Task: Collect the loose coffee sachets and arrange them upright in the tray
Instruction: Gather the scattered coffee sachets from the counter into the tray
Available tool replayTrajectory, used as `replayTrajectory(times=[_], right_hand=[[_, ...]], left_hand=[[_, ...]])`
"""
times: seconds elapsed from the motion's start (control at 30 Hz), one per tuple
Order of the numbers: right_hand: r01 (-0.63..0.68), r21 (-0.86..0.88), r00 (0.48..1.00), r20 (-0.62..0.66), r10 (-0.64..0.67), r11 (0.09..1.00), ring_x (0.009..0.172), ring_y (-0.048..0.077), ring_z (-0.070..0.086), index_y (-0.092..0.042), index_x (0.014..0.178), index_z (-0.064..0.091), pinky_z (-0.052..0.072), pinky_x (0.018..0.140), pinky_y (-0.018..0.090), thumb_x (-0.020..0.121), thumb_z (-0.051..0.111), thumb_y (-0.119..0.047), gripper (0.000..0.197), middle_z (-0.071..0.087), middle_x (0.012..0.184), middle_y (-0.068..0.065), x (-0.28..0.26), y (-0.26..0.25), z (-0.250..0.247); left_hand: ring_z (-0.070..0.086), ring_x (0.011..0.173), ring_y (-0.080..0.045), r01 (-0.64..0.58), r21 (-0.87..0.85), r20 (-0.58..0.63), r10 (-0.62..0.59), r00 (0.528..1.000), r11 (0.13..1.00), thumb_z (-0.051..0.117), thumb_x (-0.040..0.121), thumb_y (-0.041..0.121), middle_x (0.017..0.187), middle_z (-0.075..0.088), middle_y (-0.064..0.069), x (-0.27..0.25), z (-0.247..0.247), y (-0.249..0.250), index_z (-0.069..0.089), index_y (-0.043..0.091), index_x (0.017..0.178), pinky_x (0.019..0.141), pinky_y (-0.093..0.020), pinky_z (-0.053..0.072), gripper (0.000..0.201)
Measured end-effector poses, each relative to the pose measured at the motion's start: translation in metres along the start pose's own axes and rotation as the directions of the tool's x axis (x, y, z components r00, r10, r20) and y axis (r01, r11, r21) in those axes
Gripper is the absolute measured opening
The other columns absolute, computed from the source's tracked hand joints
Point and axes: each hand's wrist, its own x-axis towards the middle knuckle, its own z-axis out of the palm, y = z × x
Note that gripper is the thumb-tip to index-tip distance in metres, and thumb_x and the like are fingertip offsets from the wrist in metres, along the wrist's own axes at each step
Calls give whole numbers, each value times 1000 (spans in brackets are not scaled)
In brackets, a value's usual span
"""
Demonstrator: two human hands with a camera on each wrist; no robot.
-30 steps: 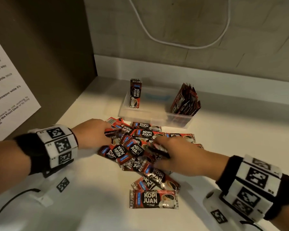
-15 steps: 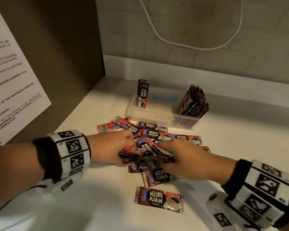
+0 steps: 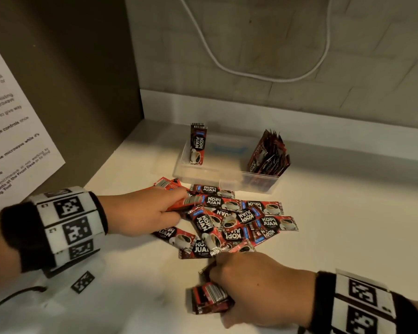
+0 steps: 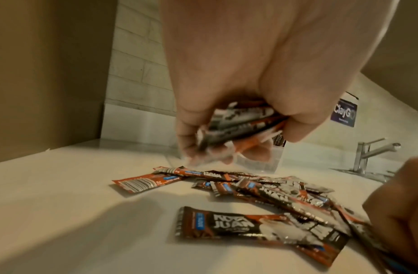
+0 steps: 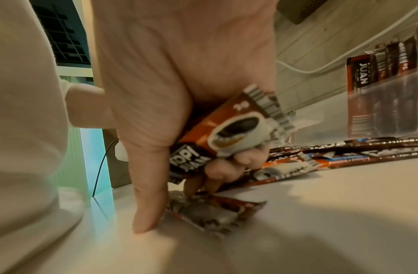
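Observation:
Several red-and-black coffee sachets (image 3: 241, 218) lie in a loose heap on the white counter. My left hand (image 3: 145, 210) grips a bunch of sachets (image 4: 240, 126) just above the heap's left edge. Nearer me, my right hand (image 3: 256, 288) holds a few sachets (image 5: 229, 129) against the palm while its thumb and fingertips touch one more sachet (image 5: 212, 213) flat on the counter. The clear tray (image 3: 203, 174) stands behind the heap. One sachet (image 3: 198, 143) stands upright at its left end and a leaning bundle (image 3: 268, 155) fills its right end.
A brown cabinet side (image 3: 58, 92) with a printed notice (image 3: 12, 141) walls off the left. The tiled back wall carries a white cable (image 3: 263, 77). A tap (image 4: 372, 153) stands far right in the left wrist view. Bare counter (image 3: 348, 237) lies right of the heap.
My hands have parted: the right one drew back toward me with its sachets and came down on the nearest loose sachet. The left one lifted its bunch at the heap's left edge.

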Motion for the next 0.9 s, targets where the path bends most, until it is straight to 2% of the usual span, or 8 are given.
replayTrajectory(times=[0.1, 0.33, 0.47, 0.57, 0.67, 0.77, 0.83, 0.9], right_hand=[[17, 13, 999, -35, -16, 1000, 98, 30, 57, -19, 122, 53, 51, 81, 42, 83, 61, -25, 40, 57, 110, 7, -3, -5, 3], [21, 31, 995, -93, -18, 999, 102, 28, 56, -19, 117, 58, 50, 84, 38, 83, 60, -27, 35, 61, 110, 5, -5, 0, 8], [75, 355, 990, -137, -27, 932, 75, 12, 60, -19, 93, 61, 50, 67, 27, 84, 64, -34, 18, 65, 81, -5, -10, 11, -4], [86, 666, 963, -245, 109, 741, 64, 3, 54, -15, 95, 60, 46, 56, 24, 80, 65, -24, 18, 62, 76, -3, -13, 21, -26], [249, 821, 893, -400, 207, 514, 54, 3, 49, -15, 100, 56, 40, 49, 17, 88, 56, 0, 19, 55, 70, -2, -14, 25, -54], [385, 784, 752, -572, 327, 487, 55, 5, 49, -15, 97, 57, 40, 54, 17, 90, 54, 5, 21, 54, 62, -12, -2, 24, -73], [455, 753, 646, -646, 406, 475, 72, 7, 63, -9, 105, 57, 49, 66, 18, 93, 56, -7, 12, 66, 78, -6, 11, 23, -80], [480, 753, 589, -657, 470, 451, 97, 21, 65, -10, 112, 54, 54, 85, 31, 95, 58, -21, 21, 66, 104, 11, 23, 22, -83]], left_hand=[[61, 92, -15, 18, -241, -24, -25, 999, 970, 46, 98, 26, 106, 62, 2, -3, -3, 5, 47, 34, 112, 80, -36, 53, 16], [57, 58, 0, 43, -490, 2, -49, 999, 871, 46, 91, -4, 82, 57, 5, -4, -3, 14, 48, 33, 104, 51, -19, 45, 39], [51, 57, -6, 59, -620, 36, -46, 998, 782, 59, 64, 11, 75, 55, 6, -11, -5, 16, 49, 35, 108, 52, -26, 39, 51], [59, 67, -7, 26, -741, 25, -11, 1000, 671, 69, 54, 31, 76, 64, 14, -12, -5, 16, 53, 46, 99, 55, -28, 43, 50], [66, 95, -16, -16, -789, 6, 33, 999, 614, 73, 51, 44, 101, 69, 12, -7, -2, 27, 51, 51, 103, 69, -36, 49, 57], [67, 93, -20, -77, -846, -29, 98, 995, 528, 77, 51, 25, 113, 66, 1, 3, 0, 47, 35, 50, 127, 75, -37, 52, 91], [63, 78, -17, -135, -871, -81, 132, 988, 472, 73, 57, 9, 114, 61, -5, 11, 0, 62, 28, 50, 132, 69, -35, 50, 97], [65, 88, -26, -182, -880, -144, 119, 982, 438, 64, 63, -2, 120, 58, -13, 22, 2, 74, 25, 41, 134, 73, -38, 54, 92]])
